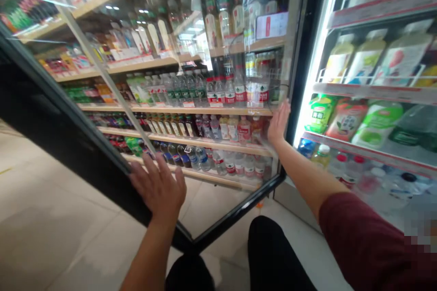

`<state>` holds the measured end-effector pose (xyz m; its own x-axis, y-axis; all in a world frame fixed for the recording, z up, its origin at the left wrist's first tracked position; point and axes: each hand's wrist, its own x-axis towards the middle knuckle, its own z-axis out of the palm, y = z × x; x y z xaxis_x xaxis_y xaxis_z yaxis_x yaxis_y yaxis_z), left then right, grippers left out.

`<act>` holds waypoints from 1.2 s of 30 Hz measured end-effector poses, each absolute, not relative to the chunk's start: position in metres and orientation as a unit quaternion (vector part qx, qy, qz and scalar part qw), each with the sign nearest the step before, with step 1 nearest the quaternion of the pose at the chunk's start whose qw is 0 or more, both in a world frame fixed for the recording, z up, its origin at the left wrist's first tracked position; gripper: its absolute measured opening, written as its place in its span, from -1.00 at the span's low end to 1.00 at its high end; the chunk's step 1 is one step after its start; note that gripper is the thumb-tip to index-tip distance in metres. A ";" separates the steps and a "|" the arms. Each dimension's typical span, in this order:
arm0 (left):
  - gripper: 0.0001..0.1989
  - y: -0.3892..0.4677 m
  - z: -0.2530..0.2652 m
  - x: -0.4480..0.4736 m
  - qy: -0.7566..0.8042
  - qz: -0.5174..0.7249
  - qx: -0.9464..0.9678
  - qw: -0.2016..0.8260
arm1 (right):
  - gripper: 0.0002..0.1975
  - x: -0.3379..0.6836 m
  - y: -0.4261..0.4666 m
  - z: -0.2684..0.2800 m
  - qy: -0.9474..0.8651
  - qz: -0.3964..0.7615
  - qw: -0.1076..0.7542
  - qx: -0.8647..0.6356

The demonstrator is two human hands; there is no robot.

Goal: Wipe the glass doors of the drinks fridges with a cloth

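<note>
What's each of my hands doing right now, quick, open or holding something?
Left hand: open, holding nothing, at the black door frame.
Right hand: open, holding nothing, by the door's glass.

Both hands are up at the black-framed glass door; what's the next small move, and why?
Probably shift the bare right hand a little left across the clear, black-framed glass door: it sits near the edge that meets the brightly lit cooler, where fingers might get pinched if the door swings. The bare left hand, fingers spread, is at the opposite edge.
</note>
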<state>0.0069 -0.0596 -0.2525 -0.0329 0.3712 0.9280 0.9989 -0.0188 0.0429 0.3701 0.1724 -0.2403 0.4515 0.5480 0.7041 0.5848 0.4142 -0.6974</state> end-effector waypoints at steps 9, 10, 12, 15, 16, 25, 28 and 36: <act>-0.15 -0.036 -0.317 -0.011 -0.593 -0.428 -0.558 0.391 | -0.31 0.337 0.153 -0.255 -0.544 -0.007 0.654 -0.525; -0.17 -0.035 -0.316 -0.011 -0.596 -0.436 -0.557 0.381 | -0.32 0.326 0.149 -0.251 -0.568 -0.021 0.651 -0.503; -0.21 -0.034 -0.316 -0.010 -0.599 -0.449 -0.555 0.363 | -0.35 0.302 0.132 -0.263 -0.615 -0.048 0.639 -0.459; -0.24 -0.034 -0.317 -0.009 -0.603 -0.462 -0.555 0.340 | -0.38 0.265 0.097 -0.311 -0.660 -0.068 0.605 -0.440; -0.25 -0.034 -0.317 -0.009 -0.605 -0.463 -0.555 0.334 | -0.38 0.255 0.087 -0.326 -0.675 -0.070 0.590 -0.437; -0.31 -0.038 -0.314 -0.005 -0.639 -0.463 -0.555 0.262 | -0.36 0.214 0.066 -0.272 -0.703 -0.109 0.577 -0.400; -0.30 -0.038 -0.315 -0.004 -0.642 -0.469 -0.557 0.242 | -0.38 0.204 0.053 -0.288 -0.725 -0.093 0.551 -0.404; -0.33 -0.033 -0.326 -0.007 -0.610 -0.460 -0.560 0.321 | -0.41 0.179 0.037 -0.287 -0.799 -0.139 0.475 -0.341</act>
